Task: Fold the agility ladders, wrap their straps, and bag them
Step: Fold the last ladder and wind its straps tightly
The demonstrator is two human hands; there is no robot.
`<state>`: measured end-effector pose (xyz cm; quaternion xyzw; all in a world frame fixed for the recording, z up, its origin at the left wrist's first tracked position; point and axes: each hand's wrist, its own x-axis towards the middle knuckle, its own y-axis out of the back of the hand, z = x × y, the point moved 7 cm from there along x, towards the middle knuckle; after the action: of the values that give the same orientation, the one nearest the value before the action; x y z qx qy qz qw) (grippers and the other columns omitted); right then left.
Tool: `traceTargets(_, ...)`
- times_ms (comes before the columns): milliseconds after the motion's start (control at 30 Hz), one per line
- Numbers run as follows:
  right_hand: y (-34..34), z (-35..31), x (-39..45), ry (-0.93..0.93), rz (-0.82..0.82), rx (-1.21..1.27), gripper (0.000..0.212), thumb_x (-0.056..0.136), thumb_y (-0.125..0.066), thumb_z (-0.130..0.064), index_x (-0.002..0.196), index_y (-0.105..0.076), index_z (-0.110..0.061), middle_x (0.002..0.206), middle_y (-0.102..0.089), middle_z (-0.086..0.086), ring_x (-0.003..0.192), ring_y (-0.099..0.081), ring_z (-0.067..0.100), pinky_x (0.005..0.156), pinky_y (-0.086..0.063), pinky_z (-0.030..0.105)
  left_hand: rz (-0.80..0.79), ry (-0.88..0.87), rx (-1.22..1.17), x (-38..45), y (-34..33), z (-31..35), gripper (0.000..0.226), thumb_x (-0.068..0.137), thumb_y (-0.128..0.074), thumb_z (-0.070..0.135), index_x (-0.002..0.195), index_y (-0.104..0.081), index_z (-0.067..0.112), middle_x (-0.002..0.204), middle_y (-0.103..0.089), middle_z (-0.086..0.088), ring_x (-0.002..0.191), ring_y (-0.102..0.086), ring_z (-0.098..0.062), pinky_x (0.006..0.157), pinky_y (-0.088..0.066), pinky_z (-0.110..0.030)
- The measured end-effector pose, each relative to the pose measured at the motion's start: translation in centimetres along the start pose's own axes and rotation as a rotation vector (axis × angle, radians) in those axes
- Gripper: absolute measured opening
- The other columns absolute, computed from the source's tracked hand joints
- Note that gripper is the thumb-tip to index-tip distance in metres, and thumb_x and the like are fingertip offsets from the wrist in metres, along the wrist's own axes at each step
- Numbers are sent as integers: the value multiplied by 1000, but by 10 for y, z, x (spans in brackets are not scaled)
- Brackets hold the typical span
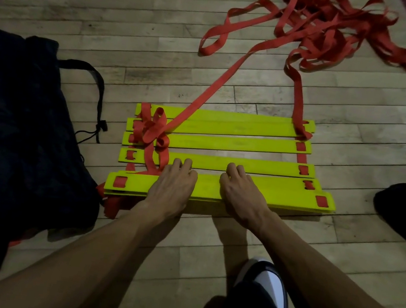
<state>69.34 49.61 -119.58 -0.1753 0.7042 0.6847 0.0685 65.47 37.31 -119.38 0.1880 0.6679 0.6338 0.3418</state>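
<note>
Both hands [172, 188] flat on unlabelled yellow rungs [224, 141].

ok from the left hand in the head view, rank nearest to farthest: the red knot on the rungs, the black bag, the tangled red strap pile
From the left hand:
1. Red knot on the yellow rungs, just beyond the hand and slightly left.
2. Black bag, on the floor to the left.
3. Tangled red strap pile, far off at the upper right.
</note>
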Motion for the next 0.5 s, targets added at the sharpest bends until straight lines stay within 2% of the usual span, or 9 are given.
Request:
traceTargets(133, -1, 1, 0, 7, 26, -30, 45, 82, -69, -7, 122, -49, -4, 124, -50, 16, 112, -48, 32, 94, -44, 40, 18, -21, 36, 0, -1, 0, 31, 77, -66, -5, 104, -57, 8, 94, -56, -12, 80, -55, -31, 62, -34, -37)
traceTargets(200, 0, 3, 2, 3, 32, -49, 45, 81, -72, -6, 120, -49, -4, 119, -54, 16, 108, -51, 33, 93, -44, 41, 5, -18, 44, 1, -1, -1, 30, 85, -59, -2, 112, -53, 10, 98, -57, -10, 87, -58, -31, 66, -29, -37)
traceTargets(267, -1, 1, 3, 23, 7, -67, 48, 86, -69, -9, 127, -44, -5, 125, -52, 16, 115, -50, 33, 99, -40, 41, -17, -10, 48, 0, -2, -2, 29, 90, -53, 0, 117, -49, 10, 101, -58, -10, 91, -59, -32, 67, -29, -37)
traceTargets(400, -2, 2, 4, 20, -34, -106, 56, 90, -67, -12, 136, -35, -5, 133, -50, 17, 122, -50, 34, 105, -35, 43, -25, 9, 53, -3, 1, -2, 34, 86, -57, -2, 117, -49, 10, 100, -58, -10, 88, -60, -32, 60, -30, -38)
traceTargets(500, 0, 3, 3, 23, -17, -111, 62, 87, -70, -14, 137, -34, -6, 132, -52, 15, 121, -52, 34, 104, -36, 46, 12, 30, 59, -2, 7, -2, 45, 88, -53, 0, 130, -44, 10, 106, -60, -8, 94, -62, -31, 63, -29, -37)
